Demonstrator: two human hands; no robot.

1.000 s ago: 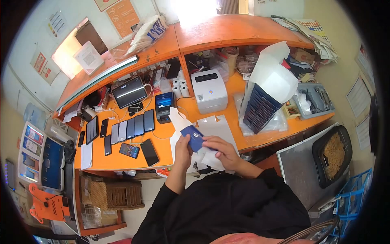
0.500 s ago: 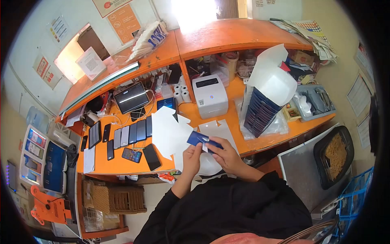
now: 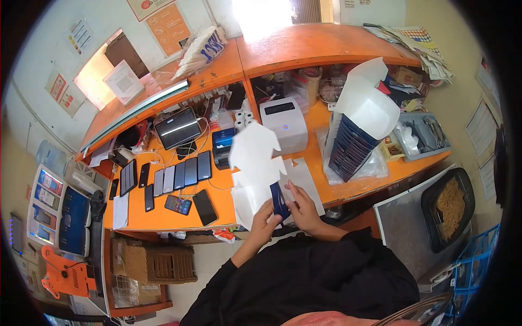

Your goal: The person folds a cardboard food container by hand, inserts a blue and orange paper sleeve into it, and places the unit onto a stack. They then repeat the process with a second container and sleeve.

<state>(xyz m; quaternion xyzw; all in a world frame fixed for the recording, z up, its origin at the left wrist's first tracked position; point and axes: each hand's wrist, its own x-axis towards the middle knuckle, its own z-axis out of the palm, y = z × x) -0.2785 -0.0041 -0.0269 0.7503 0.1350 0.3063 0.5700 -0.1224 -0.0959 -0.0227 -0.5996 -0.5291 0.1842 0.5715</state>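
A flat carton blank (image 3: 254, 149), white on its inner face with notched flaps, stands tilted up in front of me. Its dark blue printed panel (image 3: 280, 202) is folded toward me between my hands. My left hand (image 3: 264, 221) grips the lower left of that panel, thumb along its edge. At the panel's right side is my right hand (image 3: 303, 209), thumb against the edge and fingers curled behind it. More white blanks (image 3: 310, 190) lie on the orange counter under and beside my hands.
Rows of phones (image 3: 187, 173) and a tablet (image 3: 178, 129) fill the left counter. A white label printer (image 3: 284, 126) stands behind the blanks. To the right rise stacked dark blue cartons (image 3: 352, 146) with white flaps, beside a grey tray (image 3: 424, 138). A black food container (image 3: 448, 209) sits farther right.
The blank has swung rightward and more upright, and its blue panel has turned from nearly level to steep. My left hand has shifted lower; my right fingers have moved to the panel's right edge.
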